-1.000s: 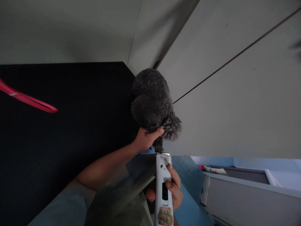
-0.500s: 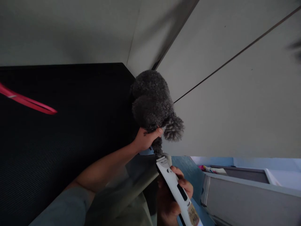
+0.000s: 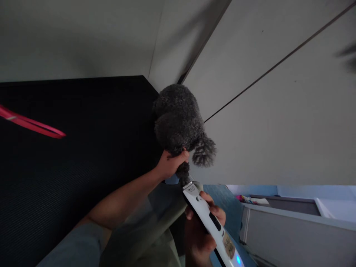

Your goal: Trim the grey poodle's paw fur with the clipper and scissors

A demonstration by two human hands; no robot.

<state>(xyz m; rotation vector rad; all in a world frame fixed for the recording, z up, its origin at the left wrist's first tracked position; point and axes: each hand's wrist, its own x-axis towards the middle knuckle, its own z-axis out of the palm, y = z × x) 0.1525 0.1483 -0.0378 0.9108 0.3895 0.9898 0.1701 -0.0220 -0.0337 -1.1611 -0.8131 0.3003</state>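
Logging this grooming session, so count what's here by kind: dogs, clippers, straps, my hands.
dog: 1
white clipper: 1
red strap: 1
hands: 2 (left hand gripping the dog, right hand holding the white clipper)
Total: 5

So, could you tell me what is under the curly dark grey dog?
Black ribbed tabletop, the left hand gripping one leg, and the white electric clipper in the right hand at that leg's tip. Fur hides the grey dog's other feet.
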